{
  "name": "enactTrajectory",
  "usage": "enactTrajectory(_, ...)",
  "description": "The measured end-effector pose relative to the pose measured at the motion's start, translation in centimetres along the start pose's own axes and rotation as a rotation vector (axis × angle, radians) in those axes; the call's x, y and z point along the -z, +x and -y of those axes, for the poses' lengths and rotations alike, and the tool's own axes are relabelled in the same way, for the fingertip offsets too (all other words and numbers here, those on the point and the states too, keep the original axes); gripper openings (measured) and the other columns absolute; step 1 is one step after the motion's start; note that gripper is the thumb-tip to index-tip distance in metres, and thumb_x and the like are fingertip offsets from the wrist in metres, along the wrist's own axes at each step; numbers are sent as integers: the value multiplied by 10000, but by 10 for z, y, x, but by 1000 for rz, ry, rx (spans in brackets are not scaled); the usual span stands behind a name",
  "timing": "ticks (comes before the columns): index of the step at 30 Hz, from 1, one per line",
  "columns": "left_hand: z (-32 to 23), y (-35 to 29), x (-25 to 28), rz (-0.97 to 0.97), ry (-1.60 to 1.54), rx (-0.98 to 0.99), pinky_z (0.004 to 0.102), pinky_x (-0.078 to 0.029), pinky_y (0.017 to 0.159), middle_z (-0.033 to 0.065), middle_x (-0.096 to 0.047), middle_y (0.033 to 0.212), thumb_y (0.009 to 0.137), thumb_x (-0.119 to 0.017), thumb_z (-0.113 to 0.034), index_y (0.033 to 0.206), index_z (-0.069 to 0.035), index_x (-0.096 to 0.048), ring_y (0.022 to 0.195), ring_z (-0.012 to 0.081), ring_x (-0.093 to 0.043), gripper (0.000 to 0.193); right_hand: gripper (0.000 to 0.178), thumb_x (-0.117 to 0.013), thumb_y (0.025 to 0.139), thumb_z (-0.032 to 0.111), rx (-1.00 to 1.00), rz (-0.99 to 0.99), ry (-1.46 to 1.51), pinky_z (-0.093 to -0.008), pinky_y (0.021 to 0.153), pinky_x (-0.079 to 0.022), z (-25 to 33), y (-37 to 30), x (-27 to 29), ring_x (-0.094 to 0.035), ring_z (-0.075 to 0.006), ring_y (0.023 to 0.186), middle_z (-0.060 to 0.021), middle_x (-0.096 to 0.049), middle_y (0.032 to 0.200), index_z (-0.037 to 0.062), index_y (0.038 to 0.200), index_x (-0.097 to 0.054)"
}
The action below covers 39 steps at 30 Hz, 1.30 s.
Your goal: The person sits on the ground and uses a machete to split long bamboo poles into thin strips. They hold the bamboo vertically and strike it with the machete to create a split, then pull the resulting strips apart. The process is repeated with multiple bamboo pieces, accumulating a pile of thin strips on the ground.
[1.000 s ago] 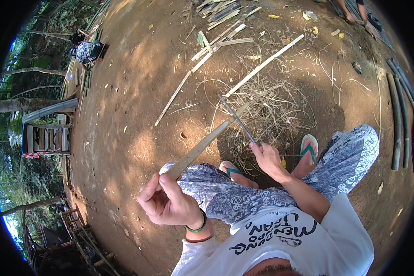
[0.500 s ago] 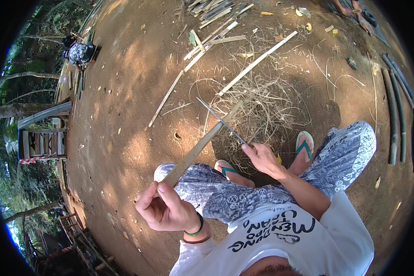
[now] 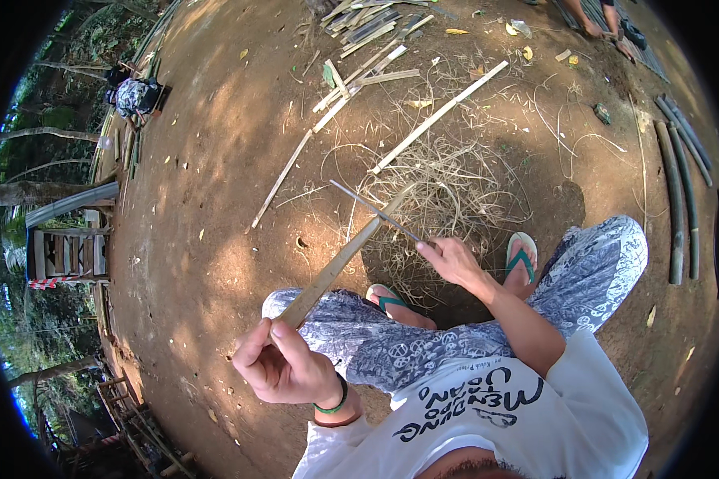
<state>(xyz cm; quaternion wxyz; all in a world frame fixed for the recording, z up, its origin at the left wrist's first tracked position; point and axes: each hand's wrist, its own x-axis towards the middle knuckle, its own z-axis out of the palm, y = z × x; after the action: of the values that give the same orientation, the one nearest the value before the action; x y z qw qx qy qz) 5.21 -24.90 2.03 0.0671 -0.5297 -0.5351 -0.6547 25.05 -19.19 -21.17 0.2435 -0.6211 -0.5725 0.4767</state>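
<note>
My left hand (image 3: 284, 363) pinches the near end of a flat bamboo strip (image 3: 325, 279), which slants up and away to the right above my knee. In my right hand (image 3: 454, 262) is a long-bladed knife (image 3: 359, 199), its handle mostly hidden by the fingers. The blade lies across the strip towards its far end and touches it, or nearly so. Beneath that far end, a heap of thin curly bamboo shavings (image 3: 463, 191) covers the ground in front of my sandalled feet.
A pale bamboo strip (image 3: 439, 116) lies beyond the shavings, with a pile of split bamboo pieces (image 3: 371, 24) farther off. Dark bamboo poles (image 3: 669, 203) rest at the right. Another person's hands (image 3: 607, 36) work at the far right; a second person (image 3: 136, 97) sits far left.
The knife blade has shifted slightly down and left, and its tip has dropped, so it crosses the strip at a flatter angle. Both hands keep their grips. The whole view has shifted slightly.
</note>
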Motion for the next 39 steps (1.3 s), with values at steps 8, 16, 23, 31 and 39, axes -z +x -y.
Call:
enactTrajectory(8,3,8,-7,-54,32,67,200,-427,639,50,-589,832,921,-651,19,994,43,-607,718,75,-531,88,798,-493,917,682,-230,-14,-85,-490,780,-522,-65,58,-4,-670,-428,799,-299,-666,786,-90,870,-693)
enactTrajectory(16,3,6,-1,7,-23,15,189,-446,658,61,-604,865,927,-615,55,979,42,-598,748,72,-554,56,645,-543,934,595,-213,-6,-264,-487,811,-523,-82,69,5,-674,-402,828,-267,-672,789,-26,932,-717)
enactTrajectory(23,3,5,1,-21,10,20,204,-363,620,54,-571,803,909,-644,29,985,28,-590,691,76,-481,93,728,-488,927,675,-27,119,-238,-474,813,-523,-90,77,15,-672,-380,808,-231,-674,780,-8,791,-699)
enactTrajectory(31,10,2,12,0,29,-6,202,-437,679,41,-591,864,930,-618,49,1001,34,-599,753,68,-535,75,771,-461,923,714,-58,201,-262,-470,810,-517,-96,107,26,-660,-338,792,-207,-664,762,-11,827,-706)
enactTrajectory(39,14,3,18,24,8,-40,201,-424,686,47,-593,889,935,-616,42,1013,34,-604,774,81,-538,79,785,-454,920,718,-202,165,-420,-468,756,-524,-106,115,40,-668,-323,763,-189,-660,750,-19,785,-687)
